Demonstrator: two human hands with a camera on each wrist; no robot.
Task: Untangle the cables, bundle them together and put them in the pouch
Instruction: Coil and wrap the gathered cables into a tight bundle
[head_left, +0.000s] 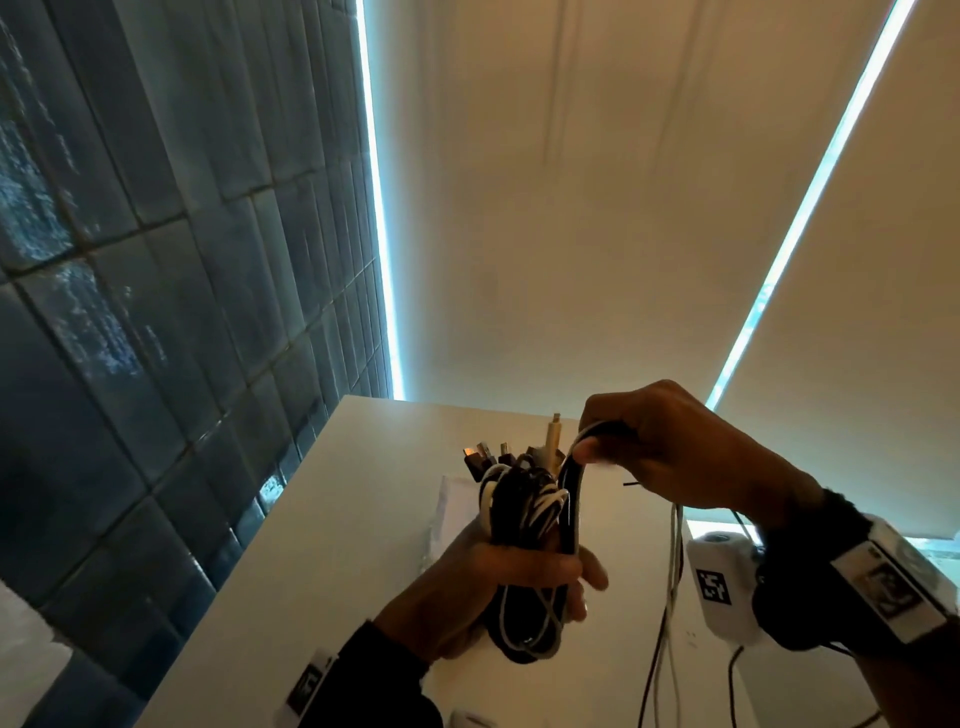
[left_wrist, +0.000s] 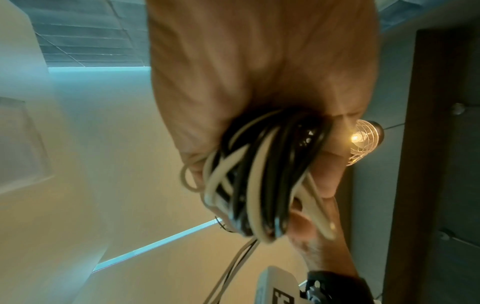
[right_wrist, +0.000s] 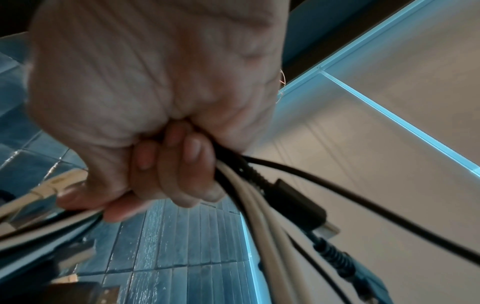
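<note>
My left hand (head_left: 511, 587) grips a coiled bundle of black and white cables (head_left: 524, 514) upright above the white table (head_left: 322, 545), with several plug ends (head_left: 498, 454) sticking out of its top. The same cable bundle (left_wrist: 257, 181) fills the left wrist view. My right hand (head_left: 649, 452) holds a loop of black and white cable strands (head_left: 576, 467) just right of the bundle's top; its fingers (right_wrist: 176, 172) curl round those strands (right_wrist: 259, 205). Loose cable tails (head_left: 670, 597) hang down below it. A clear flat pouch (head_left: 452, 509) lies on the table behind the bundle, partly hidden.
Dark tiled wall (head_left: 156, 312) runs along the table's left edge. Cream blinds (head_left: 571, 208) with bright gaps hang behind the table. A lit bulb in a wire cage (left_wrist: 361, 139) shows beside a dark frame in the left wrist view.
</note>
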